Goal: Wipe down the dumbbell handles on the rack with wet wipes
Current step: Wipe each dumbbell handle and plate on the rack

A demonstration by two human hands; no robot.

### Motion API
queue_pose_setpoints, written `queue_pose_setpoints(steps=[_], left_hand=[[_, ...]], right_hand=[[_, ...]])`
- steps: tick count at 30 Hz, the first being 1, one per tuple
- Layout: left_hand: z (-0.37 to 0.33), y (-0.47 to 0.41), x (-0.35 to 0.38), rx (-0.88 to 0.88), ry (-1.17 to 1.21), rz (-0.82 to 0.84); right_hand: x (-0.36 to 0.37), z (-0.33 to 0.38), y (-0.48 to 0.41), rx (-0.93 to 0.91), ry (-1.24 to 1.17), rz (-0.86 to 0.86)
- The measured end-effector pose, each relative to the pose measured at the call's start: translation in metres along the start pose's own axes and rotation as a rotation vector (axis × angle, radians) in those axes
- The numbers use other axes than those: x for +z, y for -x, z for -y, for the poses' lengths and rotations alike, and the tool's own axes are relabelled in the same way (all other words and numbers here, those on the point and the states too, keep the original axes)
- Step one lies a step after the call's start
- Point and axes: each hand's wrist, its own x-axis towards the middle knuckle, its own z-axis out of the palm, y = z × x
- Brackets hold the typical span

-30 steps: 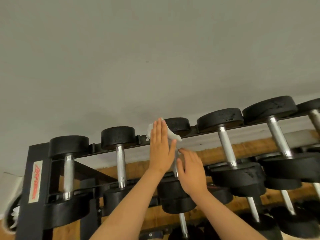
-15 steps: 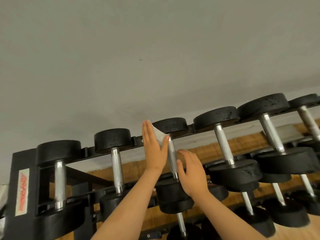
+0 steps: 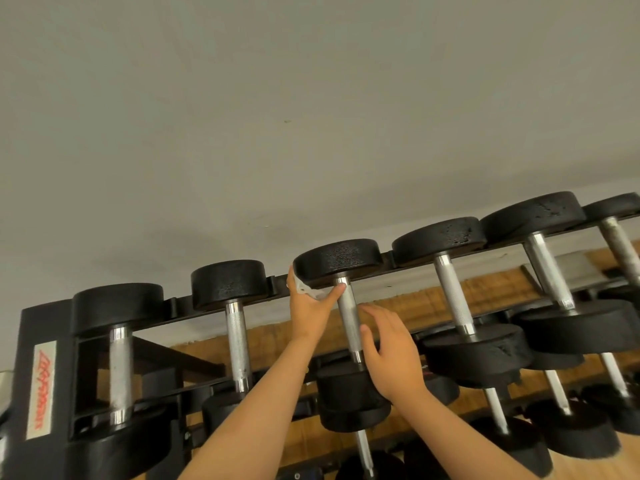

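A black rack (image 3: 45, 372) carries a row of black dumbbells with silver knurled handles. My left hand (image 3: 310, 308) holds a white wet wipe (image 3: 306, 289) against the far black head (image 3: 341, 259) of the third dumbbell from the left, with the thumb touching the top of that dumbbell's handle (image 3: 349, 320). My right hand (image 3: 391, 351) hovers with fingers spread just right of the same handle, over its near head (image 3: 349, 396). It holds nothing.
Neighbouring handles stand at the left (image 3: 237, 344) and the right (image 3: 453, 294). A lower tier of dumbbells (image 3: 575, 434) sits below on the right. A grey wall (image 3: 311, 116) rises close behind the rack. Wooden flooring (image 3: 433, 306) shows between the rails.
My left hand has gone from flat and raised to curled under the far dumbbell head with the wipe bunched in it. The right hand stays by the handle. The view has shifted left.
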Motion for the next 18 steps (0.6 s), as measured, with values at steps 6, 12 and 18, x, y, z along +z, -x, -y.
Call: queue_pose_setpoints(steps=[6, 12, 18], left_hand=[[-0.001, -0.001, 0.002, -0.005, 0.07, -0.017], [-0.028, 0.029, 0.012, 0.286, -0.296, -0.081], [-0.038, 0.047, -0.004, 0.421, -0.466, 0.083]], right_hand=[[-0.001, 0.001, 0.0, -0.002, -0.001, 0.007], [-0.003, 0.002, 0.001, -0.011, -0.024, 0.009], [-0.004, 0.003, 0.003, -0.005, -0.035, 0.002]])
